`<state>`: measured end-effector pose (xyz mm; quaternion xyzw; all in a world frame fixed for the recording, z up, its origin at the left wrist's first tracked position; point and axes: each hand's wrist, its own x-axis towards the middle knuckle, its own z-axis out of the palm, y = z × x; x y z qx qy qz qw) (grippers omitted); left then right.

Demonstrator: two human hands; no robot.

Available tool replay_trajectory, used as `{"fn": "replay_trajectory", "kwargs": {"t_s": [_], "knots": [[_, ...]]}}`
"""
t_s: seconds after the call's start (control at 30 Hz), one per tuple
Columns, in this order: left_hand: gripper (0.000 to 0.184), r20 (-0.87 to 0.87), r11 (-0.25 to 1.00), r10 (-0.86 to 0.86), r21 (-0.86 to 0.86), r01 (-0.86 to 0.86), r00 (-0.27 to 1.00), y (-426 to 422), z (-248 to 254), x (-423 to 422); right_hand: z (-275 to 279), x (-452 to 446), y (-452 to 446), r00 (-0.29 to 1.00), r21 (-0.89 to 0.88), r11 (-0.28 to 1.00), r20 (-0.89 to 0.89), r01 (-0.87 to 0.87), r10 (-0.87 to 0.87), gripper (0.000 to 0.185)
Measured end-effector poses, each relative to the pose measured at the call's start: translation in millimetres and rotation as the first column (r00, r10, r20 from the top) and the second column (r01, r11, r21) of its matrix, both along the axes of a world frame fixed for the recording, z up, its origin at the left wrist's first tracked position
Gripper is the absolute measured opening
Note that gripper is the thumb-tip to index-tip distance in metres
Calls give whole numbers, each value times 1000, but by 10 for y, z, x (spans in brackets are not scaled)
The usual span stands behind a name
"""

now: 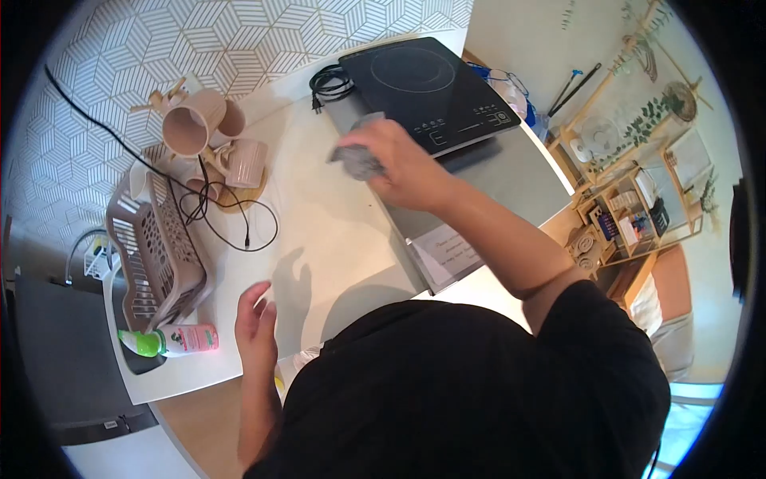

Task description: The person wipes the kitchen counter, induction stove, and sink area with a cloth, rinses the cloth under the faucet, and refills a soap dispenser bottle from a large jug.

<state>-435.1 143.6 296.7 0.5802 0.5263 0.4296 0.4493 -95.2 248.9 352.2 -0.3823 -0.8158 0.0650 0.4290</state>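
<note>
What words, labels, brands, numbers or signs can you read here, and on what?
Nothing reads clearly enough to quote.
Notice on the grey panel: lines of writing, too blurred.
Spray bottle: pink label, too small.
Black cooktop: control markings, too small.
Dark grey appliance: pale tag low down, too small.

On our near left we see a green-topped bottle (190, 338) beside a dish rack (185, 273), pink mugs (246, 164) farther off; right, wooden shelving (626, 198).
</note>
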Motion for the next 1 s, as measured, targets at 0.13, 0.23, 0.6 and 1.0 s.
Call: {"fn": "replay_trajectory", "kwargs": {"t_s": [0.13,0.23,0.6,1.0], "knots": [[28,-382,966,119,257,-19,916,-354,-432,-430,-288,165,-564,957,-160,979,279,123,-75,49],[30,-500,951,173,310,-11,849,-456,-702,-613,-673,153,-734,914,-365,886,383,285,-136,42],[24,-669,890,265,447,91,695,-263,-937,-751,-1201,-222,-58,706,-301,680,544,668,-453,65],[25,-685,915,268,401,44,677,-245,-949,-763,-1239,-523,1488,526,-280,463,624,841,-578,62]]}}
